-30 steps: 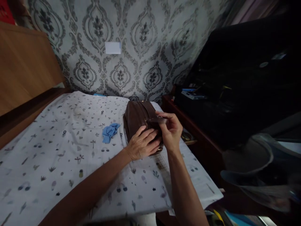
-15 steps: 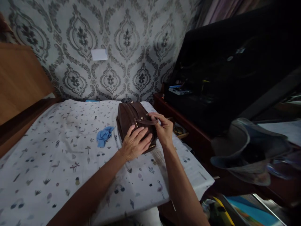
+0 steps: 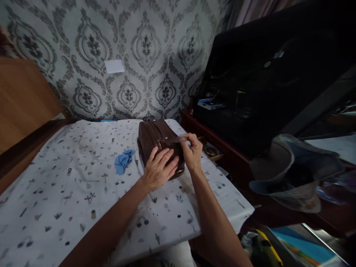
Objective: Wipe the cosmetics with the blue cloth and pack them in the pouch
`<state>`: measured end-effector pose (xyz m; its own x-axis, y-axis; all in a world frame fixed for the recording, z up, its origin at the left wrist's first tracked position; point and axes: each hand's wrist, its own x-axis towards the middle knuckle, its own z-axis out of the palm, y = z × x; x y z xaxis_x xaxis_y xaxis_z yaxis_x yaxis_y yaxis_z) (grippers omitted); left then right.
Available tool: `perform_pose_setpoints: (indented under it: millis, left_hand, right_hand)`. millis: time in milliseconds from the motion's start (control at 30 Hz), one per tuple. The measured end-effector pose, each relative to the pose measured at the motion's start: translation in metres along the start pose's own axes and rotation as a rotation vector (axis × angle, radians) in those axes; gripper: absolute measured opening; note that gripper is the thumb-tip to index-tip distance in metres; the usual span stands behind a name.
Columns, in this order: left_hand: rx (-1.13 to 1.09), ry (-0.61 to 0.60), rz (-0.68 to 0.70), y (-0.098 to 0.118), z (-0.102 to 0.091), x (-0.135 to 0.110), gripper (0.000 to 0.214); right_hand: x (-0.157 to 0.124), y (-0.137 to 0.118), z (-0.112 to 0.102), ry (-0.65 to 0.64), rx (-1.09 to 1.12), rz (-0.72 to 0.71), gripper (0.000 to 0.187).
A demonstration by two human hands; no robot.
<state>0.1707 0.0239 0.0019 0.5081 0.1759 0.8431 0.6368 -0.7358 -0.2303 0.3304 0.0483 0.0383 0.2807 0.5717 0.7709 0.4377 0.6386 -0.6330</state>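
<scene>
A dark brown bag (image 3: pixel 148 134) with gold-coloured zips and studs lies on the patterned white cloth. My left hand (image 3: pixel 159 168) rests flat on its near side, fingers spread and holding nothing. Between the thumb and fingers of my right hand (image 3: pixel 194 152) is the bag's brown strap (image 3: pixel 177 139), pulled out to the right from a stud. The strap's far end is partly hidden by that hand. A crumpled blue cloth (image 3: pixel 124 161) lies left of the bag, apart from both hands.
Right of the table stands a dark red cabinet (image 3: pixel 233 154) with a large black screen (image 3: pixel 258 85). A hat (image 3: pixel 294 170) sits at the right. Below the table corner are a yellow-and-black object (image 3: pixel 268 248) and a blue sheet (image 3: pixel 303 244). A wooden panel (image 3: pixel 25 100) rises at left.
My right hand has shifted along the strap, which is now drawn straighter to the right instead of curving down. My left hand stays on the bag.
</scene>
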Motion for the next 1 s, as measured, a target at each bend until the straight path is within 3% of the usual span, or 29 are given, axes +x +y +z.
perform_pose_setpoints:
  millis: [167, 300, 500, 800, 900, 1000]
  left_hand:
    - [0.048, -0.108, 0.016, 0.004, -0.009, -0.008, 0.038]
    - [0.082, -0.115, 0.106, 0.003, -0.016, -0.015, 0.035]
    - [0.091, -0.081, 0.109, 0.007, -0.013, -0.025, 0.037]
    - [0.071, -0.094, 0.108, 0.006, -0.012, -0.028, 0.040]
    - [0.080, -0.117, 0.104, 0.006, -0.013, -0.029, 0.042]
    - [0.094, -0.141, 0.104, 0.006, -0.014, -0.031, 0.044]
  right_hand:
    - [-0.001, -0.009, 0.001, -0.117, -0.025, -0.175, 0.009]
    - [-0.001, -0.022, 0.002, -0.261, -0.027, -0.335, 0.016]
    - [-0.003, -0.035, 0.004, -0.419, 0.097, -0.231, 0.014]
    - [-0.011, -0.033, 0.013, -0.263, 0.270, 0.097, 0.020]
    - [-0.011, -0.033, 0.011, -0.267, 0.275, 0.092, 0.020]
    - [-0.006, -0.033, 0.005, -0.240, 0.217, -0.025, 0.015]
